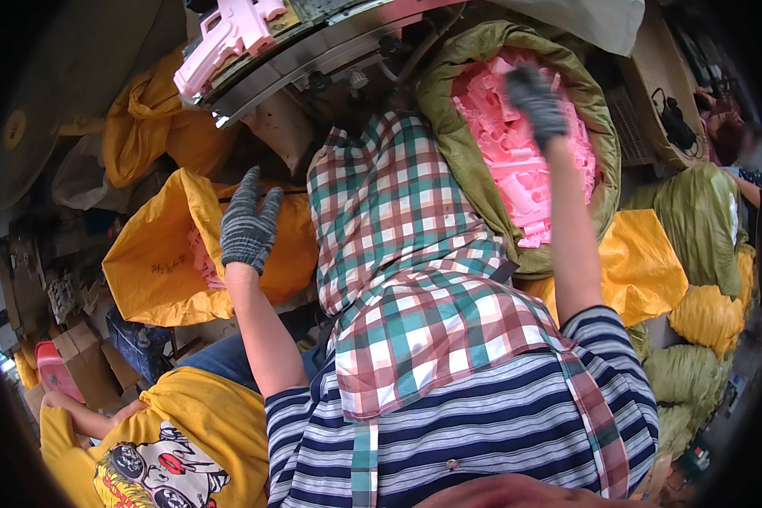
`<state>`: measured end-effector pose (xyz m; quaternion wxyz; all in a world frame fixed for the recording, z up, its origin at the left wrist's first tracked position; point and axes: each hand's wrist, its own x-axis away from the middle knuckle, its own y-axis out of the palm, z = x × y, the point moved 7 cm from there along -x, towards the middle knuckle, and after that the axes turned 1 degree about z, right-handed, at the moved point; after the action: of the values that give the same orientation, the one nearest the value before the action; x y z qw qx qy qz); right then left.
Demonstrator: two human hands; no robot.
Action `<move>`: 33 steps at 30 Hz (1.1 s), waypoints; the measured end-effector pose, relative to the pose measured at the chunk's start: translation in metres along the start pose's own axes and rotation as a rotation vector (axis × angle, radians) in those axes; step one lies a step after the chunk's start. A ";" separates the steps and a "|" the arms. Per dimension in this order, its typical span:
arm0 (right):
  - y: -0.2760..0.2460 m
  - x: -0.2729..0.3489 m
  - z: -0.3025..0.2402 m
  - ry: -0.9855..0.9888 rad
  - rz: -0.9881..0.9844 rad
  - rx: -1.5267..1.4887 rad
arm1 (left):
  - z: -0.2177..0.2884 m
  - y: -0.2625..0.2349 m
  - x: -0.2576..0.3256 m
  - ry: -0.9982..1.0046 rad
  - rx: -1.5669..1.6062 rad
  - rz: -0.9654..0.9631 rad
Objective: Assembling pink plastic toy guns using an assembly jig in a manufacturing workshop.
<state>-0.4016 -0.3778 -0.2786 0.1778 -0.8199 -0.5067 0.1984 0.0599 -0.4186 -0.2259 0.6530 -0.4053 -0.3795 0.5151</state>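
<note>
My left hand [251, 222], in a grey knit glove, hovers by the inner edge of an open yellow sack [148, 284]. Its fingers are spread and nothing is in them. Some pink pieces [205, 261] show inside that sack. Over on the right, my right hand [535, 106] in a dark grey glove is above or touching a heap of pink plastic parts [521, 182]. The heap fills an open olive-green sack [442, 89]. Motion smears the right fingers, so what they hold is hidden. A pink toy gun [233, 38] lies on the bench's left end.
The metal-edged workbench [313, 72] spans the top, ahead of me. A checked apron [398, 203] covers my lap between both sacks. At lower left sits a person in a yellow shirt [182, 432]. More stuffed green sacks [690, 224] and a yellow one [707, 320] stand at right.
</note>
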 end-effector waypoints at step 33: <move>0.065 0.068 -0.244 -0.891 -0.359 0.116 | 0.096 -0.035 -0.016 0.330 1.076 0.175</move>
<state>-0.2012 -0.3660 -0.1116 0.0203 -0.5432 -0.6553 0.5245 -0.0184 -0.4259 -0.1583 0.7729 -0.1206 0.0786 0.6179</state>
